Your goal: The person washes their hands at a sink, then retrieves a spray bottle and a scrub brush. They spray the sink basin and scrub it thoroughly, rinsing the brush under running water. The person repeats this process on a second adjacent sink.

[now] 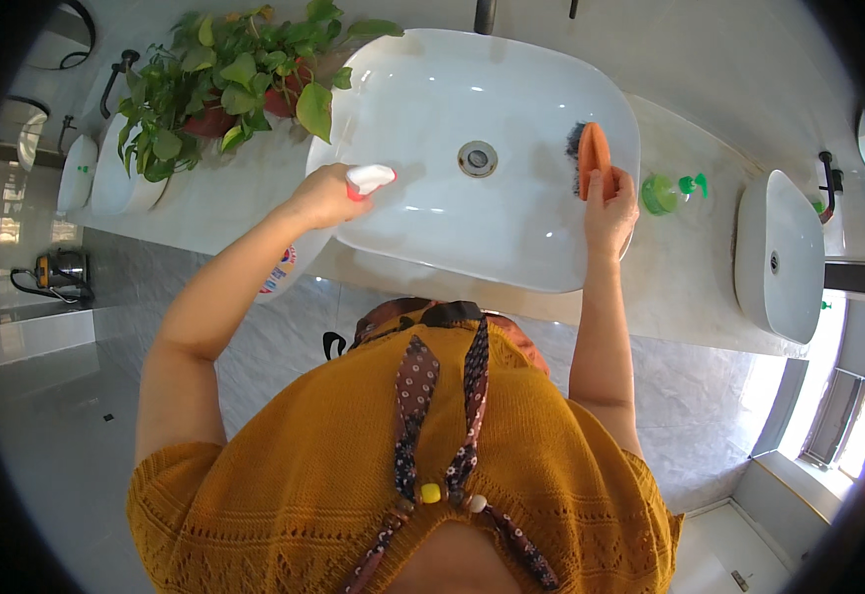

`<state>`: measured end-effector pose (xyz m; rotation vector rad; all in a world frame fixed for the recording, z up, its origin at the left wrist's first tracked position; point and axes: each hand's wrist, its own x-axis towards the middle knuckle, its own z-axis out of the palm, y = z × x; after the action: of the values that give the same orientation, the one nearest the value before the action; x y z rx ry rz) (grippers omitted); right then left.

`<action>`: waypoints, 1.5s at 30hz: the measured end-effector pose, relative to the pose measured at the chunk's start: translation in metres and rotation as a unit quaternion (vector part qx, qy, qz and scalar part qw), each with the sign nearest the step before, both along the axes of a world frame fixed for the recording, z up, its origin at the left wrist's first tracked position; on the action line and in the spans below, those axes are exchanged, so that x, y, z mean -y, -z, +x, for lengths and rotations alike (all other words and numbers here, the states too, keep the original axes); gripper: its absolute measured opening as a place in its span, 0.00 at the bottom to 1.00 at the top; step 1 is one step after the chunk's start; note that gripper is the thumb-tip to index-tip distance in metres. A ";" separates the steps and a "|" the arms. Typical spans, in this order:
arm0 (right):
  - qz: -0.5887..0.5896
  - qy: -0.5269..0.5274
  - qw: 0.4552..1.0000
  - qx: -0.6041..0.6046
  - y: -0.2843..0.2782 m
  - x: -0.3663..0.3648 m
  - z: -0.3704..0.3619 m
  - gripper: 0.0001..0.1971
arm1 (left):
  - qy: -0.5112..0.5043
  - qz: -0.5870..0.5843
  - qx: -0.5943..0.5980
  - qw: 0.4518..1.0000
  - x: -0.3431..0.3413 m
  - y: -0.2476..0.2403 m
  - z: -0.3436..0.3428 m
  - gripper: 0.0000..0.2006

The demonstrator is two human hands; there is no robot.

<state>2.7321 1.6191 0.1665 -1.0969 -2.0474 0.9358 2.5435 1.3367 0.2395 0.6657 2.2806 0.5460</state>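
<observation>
Leafy potted plant (234, 74) sat far left on the tabletop (680, 267). Left hand (323, 196) was clenched around a white spray bottle (308, 243) at the basin's (472, 228) left rim, and right hand (610, 210) gripped an orange scrub brush (593, 153) against the inside right wall, green soap dispenser (672, 191) just beside it.

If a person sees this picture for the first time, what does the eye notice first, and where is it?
First comes the large white basin in the middle of the pale counter. The right hand presses an orange scrub brush against its inner right wall, and the left hand holds a white spray bottle over its left rim. A leafy green plant stands to the left of the basin, and a green pump bottle to its right.
</observation>
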 end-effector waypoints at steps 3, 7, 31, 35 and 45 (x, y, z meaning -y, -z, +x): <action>0.024 0.026 0.996 -0.080 -0.007 0.002 0.001 0.12 | 0.075 -0.036 -0.136 0.987 0.012 0.002 0.002 0.17; -0.024 0.060 0.958 -0.279 -0.001 0.004 0.013 0.11 | 0.077 -0.050 -0.144 0.985 0.017 -0.008 -0.002 0.15; -0.048 0.115 0.921 -0.370 -0.046 0.025 0.073 0.08 | -0.017 0.160 -0.004 0.987 -0.108 -0.007 -0.034 0.14; -0.049 0.102 0.925 -0.362 -0.047 0.026 0.071 0.08 | -0.098 0.184 -0.013 0.978 -0.074 -0.022 -0.041 0.15; -0.126 -0.008 0.941 -0.313 -0.051 0.031 0.045 0.07 | -0.112 0.129 -0.123 0.978 0.026 -0.007 -0.037 0.14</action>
<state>2.7774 1.5876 0.2174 -0.7649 -1.4402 1.3757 2.5066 1.3105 0.2464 0.6305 2.5608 0.9250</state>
